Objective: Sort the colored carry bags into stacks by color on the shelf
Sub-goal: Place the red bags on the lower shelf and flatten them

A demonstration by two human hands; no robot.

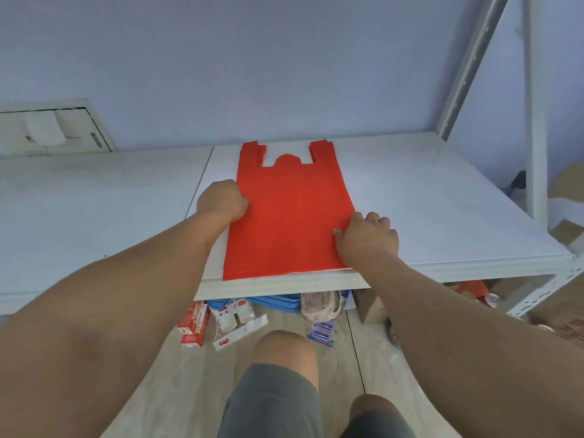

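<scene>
- Red carry bag (290,213): lay flat on the white shelf (442,200), handles toward the wall, bottom edge at the shelf's front lip.
- Left hand (222,200): curled into a loose fist at the bag's left edge; whether it pinched the material could not be told.
- Right hand (368,237): fingers bent, pressing the bag's right edge near the lower corner.
- Handling note: judged best to smooth outward from both edges, keeping the sides square so later reds stack evenly.
- Surroundings: pale blue wall (252,74); metal upright (537,121) at right; packaged goods (235,320) on the floor below.
</scene>
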